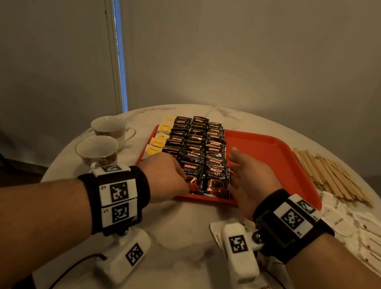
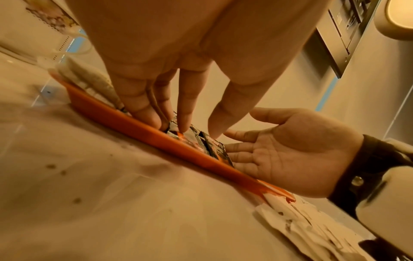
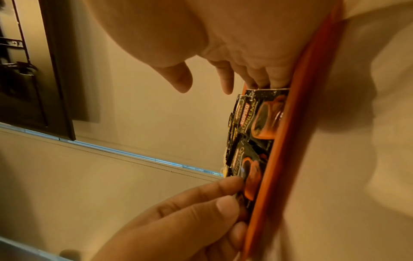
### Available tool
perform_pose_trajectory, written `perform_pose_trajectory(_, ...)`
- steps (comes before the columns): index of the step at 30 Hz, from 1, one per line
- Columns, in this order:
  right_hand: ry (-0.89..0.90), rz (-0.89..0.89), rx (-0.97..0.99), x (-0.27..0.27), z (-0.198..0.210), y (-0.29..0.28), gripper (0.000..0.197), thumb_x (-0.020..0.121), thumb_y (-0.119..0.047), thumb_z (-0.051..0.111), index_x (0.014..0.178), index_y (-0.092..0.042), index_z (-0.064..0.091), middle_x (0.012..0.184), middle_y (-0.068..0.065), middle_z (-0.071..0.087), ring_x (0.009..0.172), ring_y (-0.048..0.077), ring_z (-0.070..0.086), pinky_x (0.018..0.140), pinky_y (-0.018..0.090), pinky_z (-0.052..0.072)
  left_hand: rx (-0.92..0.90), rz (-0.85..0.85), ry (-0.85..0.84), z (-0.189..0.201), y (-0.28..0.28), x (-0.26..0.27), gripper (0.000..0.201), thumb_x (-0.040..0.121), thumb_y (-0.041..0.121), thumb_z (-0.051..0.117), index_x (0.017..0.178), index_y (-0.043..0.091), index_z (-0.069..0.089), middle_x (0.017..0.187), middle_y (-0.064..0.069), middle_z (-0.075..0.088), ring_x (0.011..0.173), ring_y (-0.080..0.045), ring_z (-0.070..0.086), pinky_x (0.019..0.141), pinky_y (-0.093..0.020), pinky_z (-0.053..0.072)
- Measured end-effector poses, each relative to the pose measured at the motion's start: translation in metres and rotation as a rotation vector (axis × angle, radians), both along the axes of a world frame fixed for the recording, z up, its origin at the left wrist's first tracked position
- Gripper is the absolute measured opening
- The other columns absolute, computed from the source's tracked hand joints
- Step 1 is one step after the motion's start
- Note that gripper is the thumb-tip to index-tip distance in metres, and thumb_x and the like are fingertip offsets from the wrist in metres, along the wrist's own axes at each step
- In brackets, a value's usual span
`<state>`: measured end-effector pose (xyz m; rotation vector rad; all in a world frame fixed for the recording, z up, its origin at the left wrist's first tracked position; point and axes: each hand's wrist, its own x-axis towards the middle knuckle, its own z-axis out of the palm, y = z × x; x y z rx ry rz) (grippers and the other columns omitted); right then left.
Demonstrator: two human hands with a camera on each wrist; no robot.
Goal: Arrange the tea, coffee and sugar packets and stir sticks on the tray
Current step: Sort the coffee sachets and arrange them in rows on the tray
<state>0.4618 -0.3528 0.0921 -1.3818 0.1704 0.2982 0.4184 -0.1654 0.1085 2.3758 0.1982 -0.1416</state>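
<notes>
Round marble table [image 1: 181, 243] before plain beige walls [image 1: 250, 41], dim warm light.

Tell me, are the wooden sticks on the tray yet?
No: thin wooden stir sticks lie on the white marble table beside the red plastic tray.
</notes>
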Motion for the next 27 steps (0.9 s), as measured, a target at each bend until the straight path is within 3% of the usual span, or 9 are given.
perform_pose_trajectory(4, -0.014, 0.034, -0.009, -0.005, 0.003, -0.002, 0.021, 0.106, -0.031, 0.051, 0.098, -0.015, 0.062, 0.065, -0.005, 0.075, 0.055, 0.007, 0.072, 0.040, 0.019, 0.051, -0.017, 0.003, 0.017, 0.001, 0.002, 0.000, 0.018, 0.082, 0.022, 0.082, 0.100, 0.022, 0.080, 0.095, 0.005, 0.073, 0.091, -0.012, 0.066, 0.073, -0.026, 0.053)
perform_pose_trajectory(8, -0.010, 0.053, -0.001, -0.008, 0.005, -0.001, 0.026, 0.107, -0.036, 0.049, 0.103, -0.015, 0.065, 0.079, -0.001, 0.079, 0.062, 0.011, 0.075, 0.044, 0.024, 0.054, -0.025, 0.000, 0.013, 0.003, 0.004, 0.001, 0.024, 0.082, 0.021, 0.083, 0.105, 0.024, 0.079, 0.099, 0.006, 0.071, 0.090, -0.011, 0.065, 0.068, -0.024, 0.051)
perform_pose_trajectory(12, 0.002, 0.023, -0.042, -0.005, 0.011, 0.001, 0.028, 0.106, -0.044, 0.047, 0.106, -0.020, 0.062, 0.082, -0.003, 0.077, 0.072, 0.012, 0.074, 0.069, 0.028, 0.053, -0.017, 0.000, -0.010, 0.004, 0.004, 0.002, 0.025, 0.081, 0.021, 0.082, 0.105, 0.027, 0.076, 0.101, 0.007, 0.069, 0.090, -0.008, 0.062, 0.068, -0.024, 0.050)
perform_pose_trajectory(14, -0.005, -0.026, -0.061, 0.006, 0.017, -0.001, 0.035, 0.102, -0.051, 0.051, 0.120, -0.021, 0.060, 0.118, 0.003, 0.067, 0.105, 0.018, 0.064, 0.101, 0.037, 0.048, -0.017, 0.014, -0.021, 0.005, 0.004, 0.003, 0.023, 0.081, 0.020, 0.083, 0.101, 0.028, 0.075, 0.100, 0.005, 0.070, 0.089, -0.010, 0.064, 0.069, -0.026, 0.053)
perform_pose_trajectory(16, -0.005, -0.051, -0.082, 0.020, 0.020, -0.002, 0.050, 0.098, -0.056, 0.054, 0.132, -0.019, 0.056, 0.151, 0.011, 0.048, 0.134, 0.029, 0.048, 0.118, 0.047, 0.034, -0.029, 0.023, -0.023, 0.006, 0.004, 0.005, 0.022, 0.080, 0.020, 0.084, 0.097, 0.029, 0.074, 0.101, 0.004, 0.070, 0.089, -0.013, 0.066, 0.069, -0.029, 0.057)
perform_pose_trajectory(19, 0.024, -0.020, -0.061, 0.033, 0.022, 0.000, 0.056, 0.098, -0.057, 0.054, 0.136, -0.016, 0.053, 0.157, 0.014, 0.041, 0.139, 0.033, 0.044, 0.111, 0.048, 0.038, -0.016, 0.014, -0.027, 0.007, 0.004, 0.006, 0.023, 0.079, 0.019, 0.085, 0.096, 0.029, 0.073, 0.100, 0.004, 0.069, 0.090, -0.014, 0.066, 0.071, -0.032, 0.060)
perform_pose_trajectory(23, 0.066, 0.044, -0.017, 0.044, 0.019, 0.004, 0.039, 0.101, -0.054, 0.051, 0.109, -0.017, 0.059, 0.140, 0.014, 0.058, 0.115, 0.026, 0.058, 0.081, 0.038, 0.044, -0.035, 0.010, -0.001, 0.008, 0.004, 0.008, 0.024, 0.080, 0.017, 0.084, 0.099, 0.027, 0.074, 0.098, 0.004, 0.067, 0.091, -0.015, 0.067, 0.076, -0.037, 0.064)
perform_pose_trajectory(25, 0.079, 0.047, -0.006, 0.050, 0.018, 0.004, 0.037, 0.101, -0.054, 0.050, 0.106, -0.018, 0.058, 0.140, 0.014, 0.058, 0.113, 0.024, 0.059, 0.086, 0.039, 0.046, -0.040, 0.006, 0.011, 0.009, 0.004, 0.009, 0.024, 0.080, 0.016, 0.083, 0.099, 0.027, 0.074, 0.099, 0.003, 0.068, 0.091, -0.016, 0.067, 0.076, -0.036, 0.064)
perform_pose_trajectory(27, 0.061, 0.040, -0.031, 0.058, 0.018, 0.001, 0.043, 0.100, -0.056, 0.051, 0.117, -0.017, 0.058, 0.152, 0.015, 0.047, 0.127, 0.028, 0.051, 0.103, 0.043, 0.042, -0.052, 0.006, 0.018, 0.009, 0.006, 0.011, 0.024, 0.082, 0.016, 0.082, 0.101, 0.027, 0.073, 0.097, 0.003, 0.067, 0.091, -0.017, 0.067, 0.074, -0.036, 0.063)
